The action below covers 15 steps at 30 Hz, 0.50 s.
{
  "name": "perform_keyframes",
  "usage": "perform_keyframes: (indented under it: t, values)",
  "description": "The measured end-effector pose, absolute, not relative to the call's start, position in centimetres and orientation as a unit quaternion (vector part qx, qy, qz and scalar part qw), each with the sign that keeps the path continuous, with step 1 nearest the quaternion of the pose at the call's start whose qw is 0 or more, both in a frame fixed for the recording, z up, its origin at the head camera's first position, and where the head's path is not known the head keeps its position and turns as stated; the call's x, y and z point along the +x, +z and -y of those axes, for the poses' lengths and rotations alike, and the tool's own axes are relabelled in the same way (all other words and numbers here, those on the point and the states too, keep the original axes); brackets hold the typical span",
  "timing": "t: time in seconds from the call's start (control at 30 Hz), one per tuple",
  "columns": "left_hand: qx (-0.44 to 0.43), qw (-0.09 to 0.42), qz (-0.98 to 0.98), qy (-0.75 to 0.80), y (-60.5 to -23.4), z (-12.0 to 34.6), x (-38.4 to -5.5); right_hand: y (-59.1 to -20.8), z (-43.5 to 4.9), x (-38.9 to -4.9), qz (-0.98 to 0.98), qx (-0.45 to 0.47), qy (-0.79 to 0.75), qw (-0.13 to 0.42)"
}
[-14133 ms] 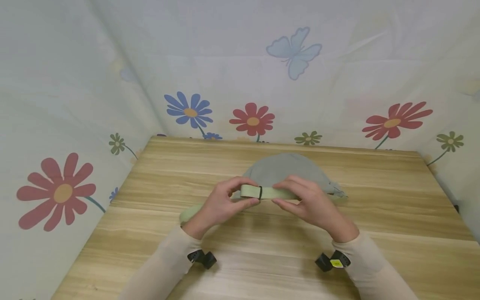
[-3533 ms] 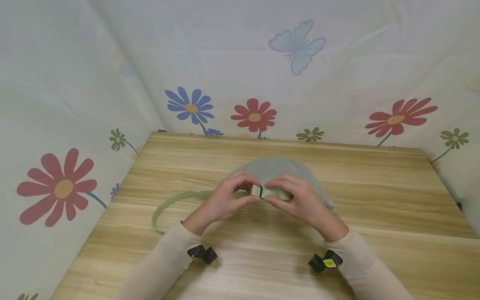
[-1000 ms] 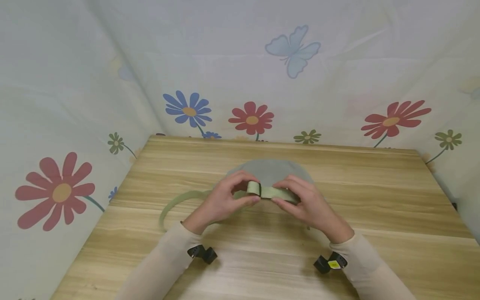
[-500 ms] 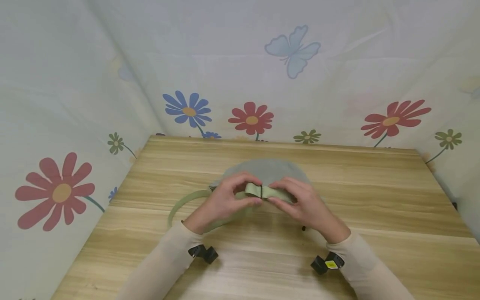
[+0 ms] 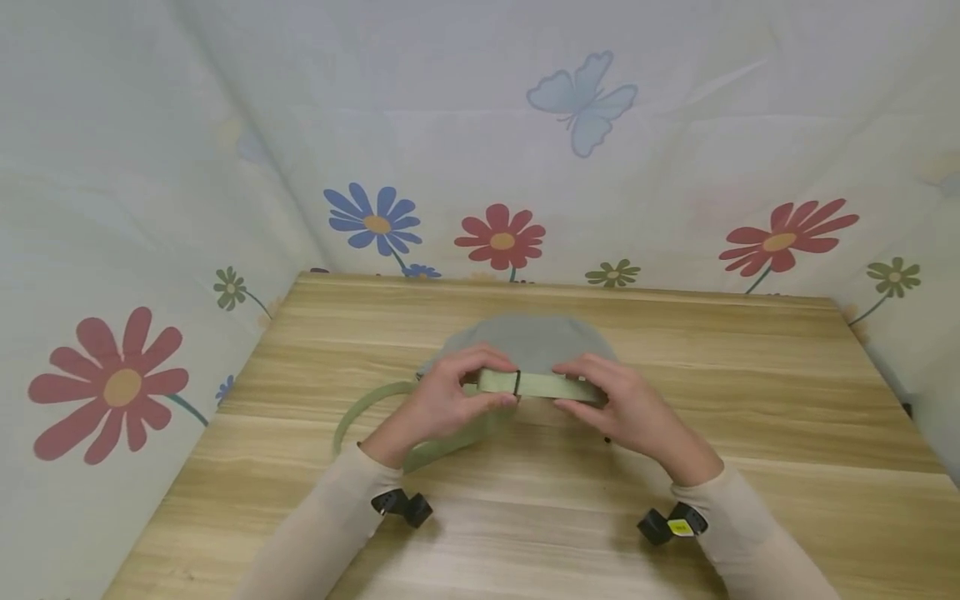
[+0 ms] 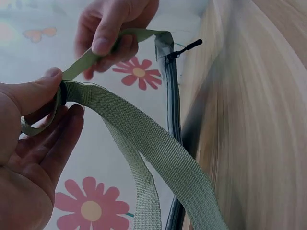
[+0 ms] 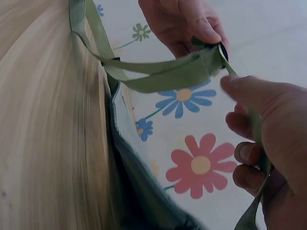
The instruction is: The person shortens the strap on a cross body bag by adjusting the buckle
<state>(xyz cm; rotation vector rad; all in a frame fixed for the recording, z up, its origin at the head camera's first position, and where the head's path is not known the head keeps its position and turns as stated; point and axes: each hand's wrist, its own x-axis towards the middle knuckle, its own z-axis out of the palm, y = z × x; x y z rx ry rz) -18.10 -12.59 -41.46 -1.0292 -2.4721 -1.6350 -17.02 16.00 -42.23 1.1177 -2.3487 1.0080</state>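
A pale green webbing strap (image 5: 551, 386) stretches between both hands, in front of a grey-green bag (image 5: 536, 337). Around the strap sits a black slider buckle (image 5: 517, 383). My left hand (image 5: 438, 404) pinches the strap at the buckle, thumb below and fingers above. To the right of the buckle, my right hand (image 5: 630, 408) grips the strap; in the right wrist view its fingers (image 7: 247, 152) curl round it. A short fold of strap bulges inside the left palm in the left wrist view. The bag's zipper (image 6: 172, 96) has a black pull (image 6: 192, 45).
More strap (image 5: 352, 417) loops over the wooden table (image 5: 300, 533) beneath the left forearm. White cloth printed with flowers (image 5: 501, 242) hangs behind the table and at its sides. Each wrist wears a small black camera (image 5: 656, 527).
Over the last half second my right hand has moved right, away from the left, and the strap between them has straightened. Since the earliest frame the bag has shifted left.
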Motion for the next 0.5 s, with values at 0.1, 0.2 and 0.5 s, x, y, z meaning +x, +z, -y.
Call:
perform_keyframes:
  t: [0.1, 0.2, 0.5]
  values:
    - [-0.323, 0.008, 0.786, -0.528, -41.56, 12.93, -18.19, -42.55, -16.63, -17.12, 0.826, 0.386, 0.371, 0.176]
    - [-0.329, 0.005, 0.78, -0.532, -41.58, 13.04, -18.29, -42.72, -16.88, -17.29, 0.815, 0.391, 0.384, 0.188]
    - [-0.328, -0.013, 0.792, -0.515, -41.59, 12.99, -18.32, -42.48, -16.19, -17.22, 0.803, 0.413, 0.373, 0.214]
